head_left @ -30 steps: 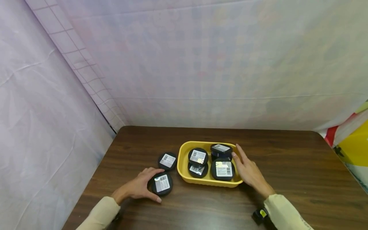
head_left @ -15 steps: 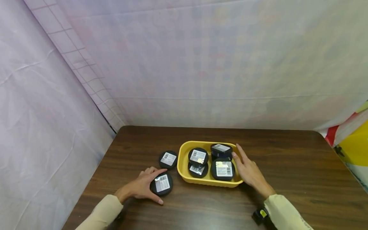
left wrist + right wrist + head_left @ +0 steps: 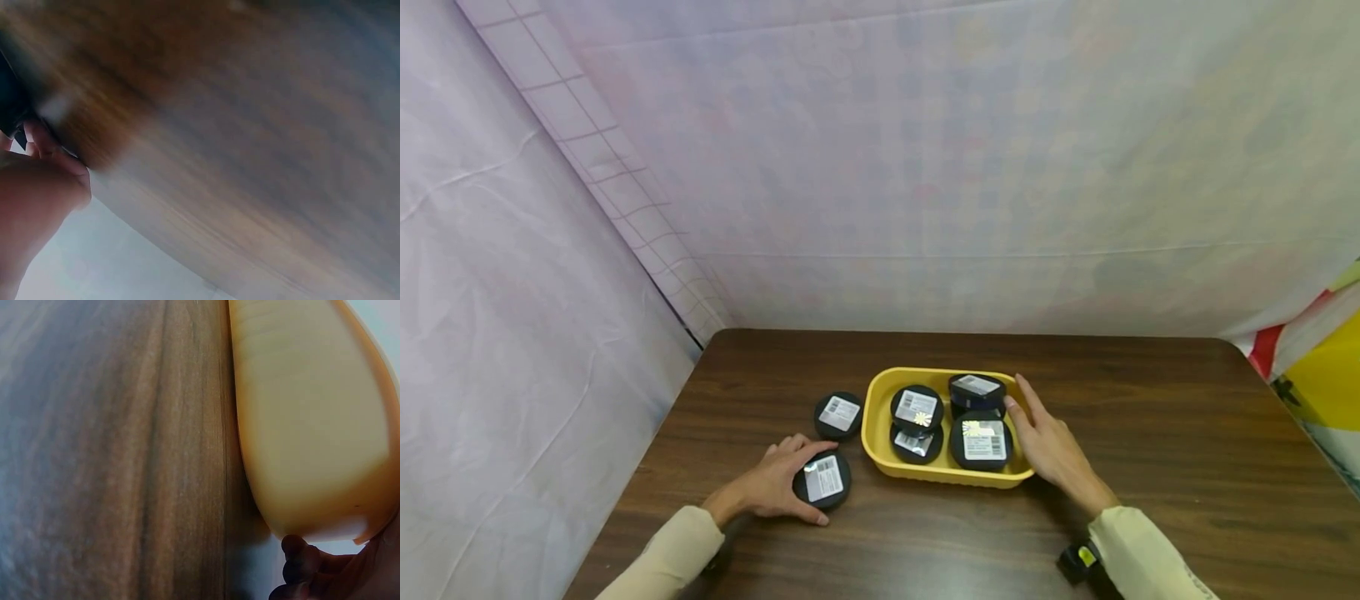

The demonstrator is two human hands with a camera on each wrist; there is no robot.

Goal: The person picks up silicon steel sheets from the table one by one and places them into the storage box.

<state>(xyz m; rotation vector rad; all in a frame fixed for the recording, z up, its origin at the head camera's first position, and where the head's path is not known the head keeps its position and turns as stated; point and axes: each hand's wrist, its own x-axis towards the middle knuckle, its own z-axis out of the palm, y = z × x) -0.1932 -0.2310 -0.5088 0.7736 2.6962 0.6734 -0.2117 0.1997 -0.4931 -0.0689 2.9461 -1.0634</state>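
Observation:
My left hand [image 3: 773,483] curls round a flat round black container [image 3: 822,481] with a white barcode label, lying on the table; its thumb lies along the near edge and a finger along the far edge. Just behind lies a second black container [image 3: 838,416], left of the yellow basket [image 3: 874,454]. My right hand [image 3: 1051,446] grips the basket's right end, thumb over the rim. In the right wrist view, curled fingers [image 3: 303,562] sit against the basket's end wall [image 3: 312,425]. Several similar labelled black containers [image 3: 982,442] stand stacked inside the basket.
The brown wooden table [image 3: 1150,417] extends to both sides of the basket. A pale sheet [image 3: 925,167] hangs behind it, and another white sheet [image 3: 512,292] at the left. Yellow and red cloth [image 3: 1322,358] shows at the far right.
My left hand has moved slightly right and drawn its thumb in closer to the near container. The rear container has shifted slightly back. My right hand and the basket stay put.

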